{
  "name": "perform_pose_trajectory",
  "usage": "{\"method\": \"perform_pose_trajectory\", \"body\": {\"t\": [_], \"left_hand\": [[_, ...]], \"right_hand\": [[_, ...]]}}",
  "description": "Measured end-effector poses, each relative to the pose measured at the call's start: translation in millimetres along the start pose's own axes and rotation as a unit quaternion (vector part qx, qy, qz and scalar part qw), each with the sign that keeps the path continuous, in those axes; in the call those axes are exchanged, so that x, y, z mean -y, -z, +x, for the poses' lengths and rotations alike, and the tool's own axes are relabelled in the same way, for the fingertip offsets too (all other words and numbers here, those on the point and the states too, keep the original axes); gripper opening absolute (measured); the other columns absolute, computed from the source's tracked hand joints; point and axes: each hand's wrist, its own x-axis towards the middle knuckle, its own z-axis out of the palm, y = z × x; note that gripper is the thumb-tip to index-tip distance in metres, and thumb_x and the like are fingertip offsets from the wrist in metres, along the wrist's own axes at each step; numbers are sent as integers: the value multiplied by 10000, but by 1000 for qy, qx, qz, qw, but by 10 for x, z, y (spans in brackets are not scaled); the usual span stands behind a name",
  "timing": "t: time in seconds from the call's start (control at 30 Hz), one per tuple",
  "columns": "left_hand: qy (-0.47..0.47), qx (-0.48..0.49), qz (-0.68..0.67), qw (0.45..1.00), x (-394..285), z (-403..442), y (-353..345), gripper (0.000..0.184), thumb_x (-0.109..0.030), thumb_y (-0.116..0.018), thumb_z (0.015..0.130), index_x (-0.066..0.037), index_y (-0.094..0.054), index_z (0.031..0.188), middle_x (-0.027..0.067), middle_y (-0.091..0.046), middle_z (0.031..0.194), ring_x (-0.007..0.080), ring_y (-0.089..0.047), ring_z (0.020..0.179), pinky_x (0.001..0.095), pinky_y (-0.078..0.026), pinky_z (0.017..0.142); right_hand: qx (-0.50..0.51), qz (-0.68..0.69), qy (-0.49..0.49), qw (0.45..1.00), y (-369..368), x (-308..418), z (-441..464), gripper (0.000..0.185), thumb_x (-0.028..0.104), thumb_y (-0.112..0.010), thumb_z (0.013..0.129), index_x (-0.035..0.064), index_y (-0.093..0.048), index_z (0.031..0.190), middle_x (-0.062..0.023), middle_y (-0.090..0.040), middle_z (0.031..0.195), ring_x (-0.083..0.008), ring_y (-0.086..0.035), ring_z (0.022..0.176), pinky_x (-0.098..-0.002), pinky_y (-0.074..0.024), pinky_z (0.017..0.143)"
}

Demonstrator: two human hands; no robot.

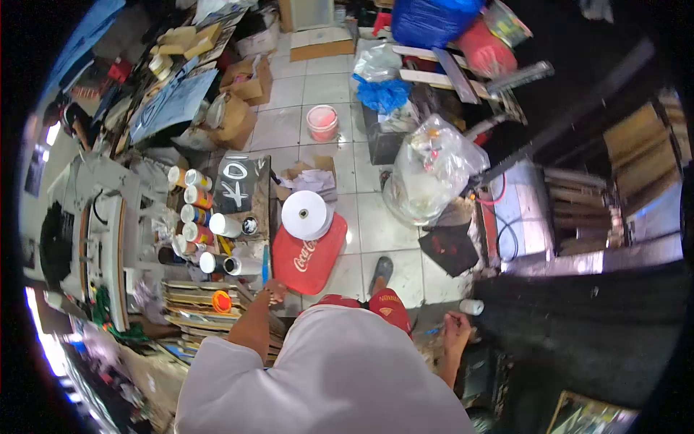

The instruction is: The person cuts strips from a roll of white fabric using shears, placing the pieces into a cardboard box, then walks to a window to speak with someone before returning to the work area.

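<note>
My left hand (275, 291) hangs at the near corner of a red Coca-Cola board (311, 253), fingers loosely apart with nothing visible in them. A large white roll (306, 215) with a dark centre hole lies on the board's far end. On the other side of my body, my right hand (456, 329) is low over a dark, cluttered surface. Its fingers look curled, and whatever they hold is too small to make out. Just beyond it is a small white container (471, 307), and a little blue object (432, 331) lies to its left.
Several paint jars (196, 197) crowd the left bench beside a dark painted sign (244, 184). A pink-filled bucket (322, 123) stands on the tiled floor (285, 92). A clear plastic bag (436, 170) bulges at right. Another person (74, 121) is at far left.
</note>
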Motion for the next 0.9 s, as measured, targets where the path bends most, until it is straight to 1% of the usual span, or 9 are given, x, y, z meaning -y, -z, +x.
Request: {"method": "perform_pose_trajectory", "body": {"t": [0.1,0.13,0.23,0.27,0.43,0.5,0.57,0.67,0.9], "left_hand": [[88,27,112,989,-360,-177,-237,156,-231,-516,892,-97,-575,837,61,-520,728,208,-486,611,409,-415,529],[85,14,-325,942,-459,-175,-414,175,-249,-509,895,-81,-557,902,68,-506,781,212,-468,675,407,-373,548],[-9,257,-671,696,-658,-61,-542,247,-281,-501,887,-76,-566,1007,102,-565,896,249,-519,758,418,-376,568],[32,45,-580,813,-969,-152,-658,176,-276,-526,867,-161,-640,937,10,-637,758,183,-579,549,356,-411,472],[49,-200,-485,850,-1689,-210,-907,198,-259,-533,858,-160,-653,981,3,-681,797,190,-621,587,376,-451,499],[-98,225,-699,671,-1218,247,-1040,212,-215,-546,865,-140,-656,1031,25,-697,822,193,-646,644,385,-476,523],[68,-85,-597,795,-1421,272,-1302,217,-244,-569,868,-131,-648,1036,37,-687,860,198,-644,686,389,-476,529],[-67,-225,-486,842,-1467,475,-1511,236,-285,-591,868,-123,-642,1031,44,-678,853,200,-643,689,401,-481,540],[1,-338,-658,672,-2912,51,-298,284,-151,-572,867,-18,-643,1107,87,-705,855,162,-668,662,294,-503,511]], "right_hand": [[63,-3,-15,998,-20,172,1055,188,148,-707,886,-8,-652,976,-36,-623,786,-106,-574,676,-270,-468,616],[79,-31,36,996,-64,223,1439,182,135,-704,883,-11,-650,977,-37,-624,785,-105,-575,680,-262,-465,617],[144,-79,125,978,-382,730,2510,160,95,-692,873,-15,-647,980,-50,-625,788,-95,-570,677,-242,-457,612],[189,-81,125,971,-531,961,2815,145,85,-686,871,-17,-649,968,-48,-626,783,-91,-568,674,-238,-457,617],[360,-95,126,919,-1527,1829,3917,121,64,-676,879,4,-633,974,-16,-613,771,-94,-599,698,-228,-476,622],[406,-77,116,903,-1963,1754,4288,100,64,-643,905,-4,-629,975,-41,-637,790,-118,-629,701,-244,-510,637],[459,-86,132,874,-2430,1817,4567,98,66,-609,929,-13,-623,986,-56,-639,783,-139,-655,683,-262,-540,641],[506,-122,106,848,-3027,1726,4930,132,101,-592,952,-19,-610,1003,-72,-635,783,-167,-677,645,-287,-564,595],[619,-190,125,752,-4344,2560,5278,112,99,-591,952,8,-621,1010,-67,-632,789,-130,-618,532,-263,-504,480]]}}
